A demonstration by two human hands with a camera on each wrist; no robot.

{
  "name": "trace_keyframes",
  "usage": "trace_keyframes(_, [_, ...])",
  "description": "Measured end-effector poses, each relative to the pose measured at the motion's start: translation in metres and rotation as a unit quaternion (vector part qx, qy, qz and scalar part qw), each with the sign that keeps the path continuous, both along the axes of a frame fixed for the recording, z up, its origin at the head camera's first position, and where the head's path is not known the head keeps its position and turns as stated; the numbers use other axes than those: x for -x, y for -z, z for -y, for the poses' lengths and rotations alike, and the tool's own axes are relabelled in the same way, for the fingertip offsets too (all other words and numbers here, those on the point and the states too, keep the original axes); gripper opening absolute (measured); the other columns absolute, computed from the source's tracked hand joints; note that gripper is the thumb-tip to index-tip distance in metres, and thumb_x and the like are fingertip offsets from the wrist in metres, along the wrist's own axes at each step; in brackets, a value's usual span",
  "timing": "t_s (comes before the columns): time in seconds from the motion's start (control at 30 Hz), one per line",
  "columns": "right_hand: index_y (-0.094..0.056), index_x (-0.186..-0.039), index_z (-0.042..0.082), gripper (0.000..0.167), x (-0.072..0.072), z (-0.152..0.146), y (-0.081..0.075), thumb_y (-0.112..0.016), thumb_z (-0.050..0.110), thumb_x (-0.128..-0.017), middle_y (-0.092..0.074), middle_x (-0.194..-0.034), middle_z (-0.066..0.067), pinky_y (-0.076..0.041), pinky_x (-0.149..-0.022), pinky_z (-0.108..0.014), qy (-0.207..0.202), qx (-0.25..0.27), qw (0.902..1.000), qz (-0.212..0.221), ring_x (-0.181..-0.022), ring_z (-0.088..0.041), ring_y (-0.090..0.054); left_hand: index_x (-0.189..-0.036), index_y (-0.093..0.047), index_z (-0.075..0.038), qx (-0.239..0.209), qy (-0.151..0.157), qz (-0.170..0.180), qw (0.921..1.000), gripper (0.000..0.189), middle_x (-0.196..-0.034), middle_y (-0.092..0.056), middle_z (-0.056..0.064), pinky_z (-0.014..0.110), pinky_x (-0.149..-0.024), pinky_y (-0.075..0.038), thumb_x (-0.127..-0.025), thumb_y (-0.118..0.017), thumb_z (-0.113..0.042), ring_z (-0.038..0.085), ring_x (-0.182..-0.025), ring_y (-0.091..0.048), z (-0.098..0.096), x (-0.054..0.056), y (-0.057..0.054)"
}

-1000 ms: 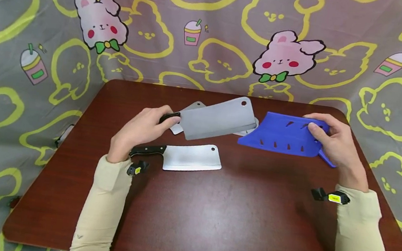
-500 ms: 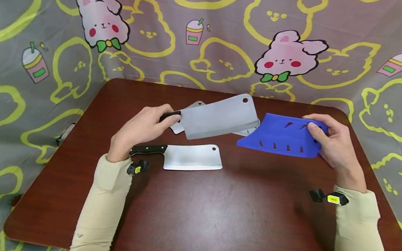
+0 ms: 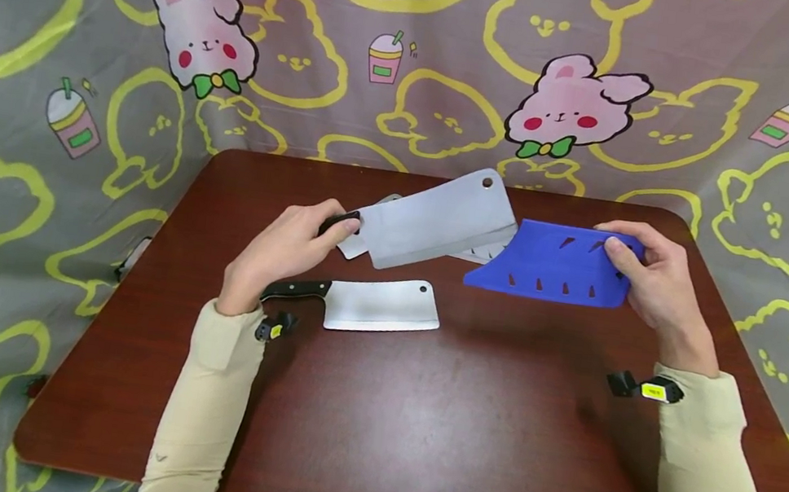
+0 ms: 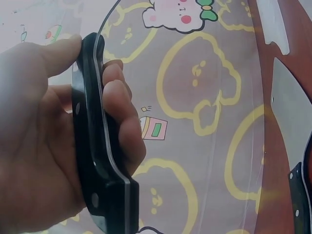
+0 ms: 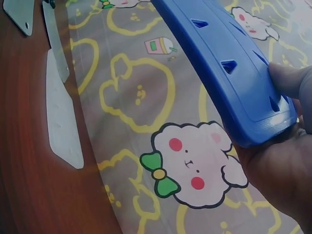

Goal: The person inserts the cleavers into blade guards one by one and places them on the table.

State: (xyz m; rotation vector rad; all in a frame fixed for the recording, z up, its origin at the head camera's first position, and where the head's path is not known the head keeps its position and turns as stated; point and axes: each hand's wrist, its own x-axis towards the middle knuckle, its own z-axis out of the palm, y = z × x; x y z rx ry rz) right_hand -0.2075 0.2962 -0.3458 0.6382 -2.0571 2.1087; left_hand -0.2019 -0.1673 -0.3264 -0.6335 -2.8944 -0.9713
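We see a person at a dark red-brown worktop (image 3: 416, 429), both hands raised above it and full. The left hand (image 3: 291, 246) has its grip closed around the black handle (image 4: 92, 126) of a cleaver (image 3: 442, 219), and in the left wrist view we can make out rivets and fingers curled about the far side. Its broad blade slants up toward the worktop's far side, a hole near the upper corner. The right hand (image 3: 657, 274) pinches the end of a blue slotted cover (image 3: 555, 262), its grip narrowed to the cover's thickness, thumb on the near face. We find blade and cover close together, but cannot tell whether they touch. Below the raised blade, we see a second cleaver (image 3: 383, 306) lying flat, handle to the left. Behind it, partly hidden, lie another metal blade (image 3: 352, 247) and a white slotted piece (image 3: 478, 252). Around the worktop we note a grey-and-pink cloth (image 3: 448, 113) printed with yellow outlines, pink rabbits and drink cups.
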Motion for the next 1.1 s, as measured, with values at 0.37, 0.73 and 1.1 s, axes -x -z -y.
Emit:
trace_keyframes(0.37, [-0.059,-0.115,-0.016,0.023,0.003,0.014,0.009,-0.049,-0.008,-0.096,-0.07,-0.097,-0.008,-0.058,-0.064,-0.025,0.022,0.089,0.9951,-0.036,-0.076,-0.016,-0.072,-0.107,-0.065,-0.016,-0.003,-0.005,-0.03,0.9995,0.034,-0.076,-0.056,0.001,0.032,-0.062,-0.04,-0.101,-0.049,-0.045,0.017,-0.061,-0.045,0.001,-0.004,-0.003])
trace_keyframes(0.73, [-0.06,-0.112,-0.018,0.021,-0.005,0.011,0.001,-0.052,-0.007,-0.095,-0.071,-0.093,-0.01,-0.058,-0.061,-0.026,0.04,0.093,0.9935,-0.052,-0.072,-0.016,-0.072,-0.113,-0.067,-0.018,-0.018,0.019,-0.046,0.9986,0.033,-0.075,-0.063,-0.003,0.031,-0.063,-0.044,-0.1,-0.052,-0.045,0.013,-0.062,-0.057,-0.007,-0.008,-0.004])
trace_keyframes(1.1, [-0.063,-0.102,-0.022,0.016,-0.005,0.008,-0.008,-0.058,-0.011,-0.09,-0.071,-0.082,-0.011,-0.055,-0.053,-0.021,0.095,0.136,0.9802,-0.109,-0.06,-0.014,-0.067,-0.121,-0.069,-0.023,-0.031,0.013,-0.027,0.9991,0.036,-0.063,-0.062,-0.004,0.031,-0.062,-0.047,-0.095,-0.061,-0.046,0.01,-0.055,-0.058,-0.011,-0.028,-0.021])
